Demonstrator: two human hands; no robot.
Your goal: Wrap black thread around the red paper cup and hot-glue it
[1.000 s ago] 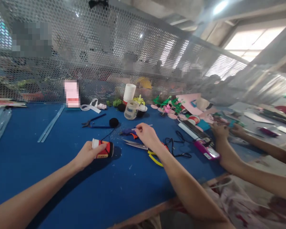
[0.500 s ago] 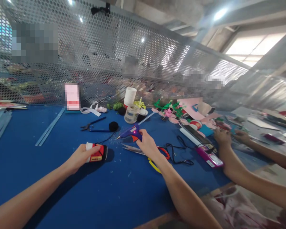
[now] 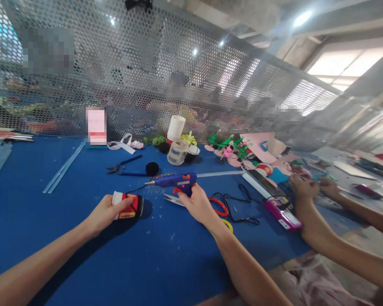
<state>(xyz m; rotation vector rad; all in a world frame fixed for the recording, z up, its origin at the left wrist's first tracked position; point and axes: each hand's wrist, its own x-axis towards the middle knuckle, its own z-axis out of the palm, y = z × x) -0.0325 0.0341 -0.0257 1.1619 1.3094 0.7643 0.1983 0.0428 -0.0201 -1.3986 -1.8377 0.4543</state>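
Observation:
My left hand (image 3: 104, 214) grips a red-and-white paper cup (image 3: 134, 205) with a black end, tipped on its side over the blue table (image 3: 137, 259). A thin black cord trails from near the cup toward a black pompom (image 3: 152, 168). In my right hand (image 3: 200, 206) is a blue hot glue gun (image 3: 170, 180), its nozzle pointing left above and right of the cup. A long clear glue stick (image 3: 221, 174) sticks out of its back. Beneath my right hand lie scissors (image 3: 175, 200) with red and yellow on the handles, partly hidden.
Pliers (image 3: 123, 165) lie beyond the cup. Farther back stand stacked white cups (image 3: 176, 127), a clear plastic jar (image 3: 178, 152) and a pink-screened phone (image 3: 96, 126). To the right are artificial flowers (image 3: 228, 149), a purple device (image 3: 284, 214), black cable (image 3: 231, 206) and a co-worker's hands (image 3: 303, 187).
The glue gun has turned more level, its nozzle shifting left toward the cup, and its glue stick now shows. My left hand and the cup have barely moved.

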